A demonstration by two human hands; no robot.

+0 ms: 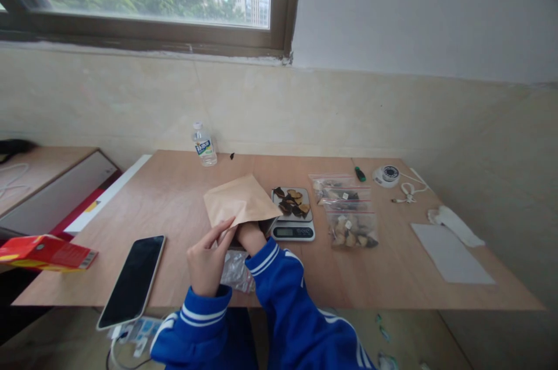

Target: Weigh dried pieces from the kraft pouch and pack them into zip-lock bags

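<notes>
A brown kraft paper bag (239, 198) lies tilted on the table with its mouth towards me. My left hand (207, 265) pinches the edge of that mouth between thumb and fingers. Into the opening reaches my right hand (250, 236); its fingers are hidden inside. Just right of the bag stands a white kitchen scale (293, 233), its display unreadable. Several dark-edged dried slices (293, 203) rest on the weighing plate. Below the paper bag, a clear plastic bag (238, 271) lies near my wrists.
Zip bags with dried pieces (352, 229) lie right of the scale. Farther right are a green screwdriver (360, 173), a white camera (386, 175) with its cable, a white sheet (451, 254) and a white glove (457, 225). Leftward are a bottle (204, 146), a tablet (132, 280) and a red box (46, 252).
</notes>
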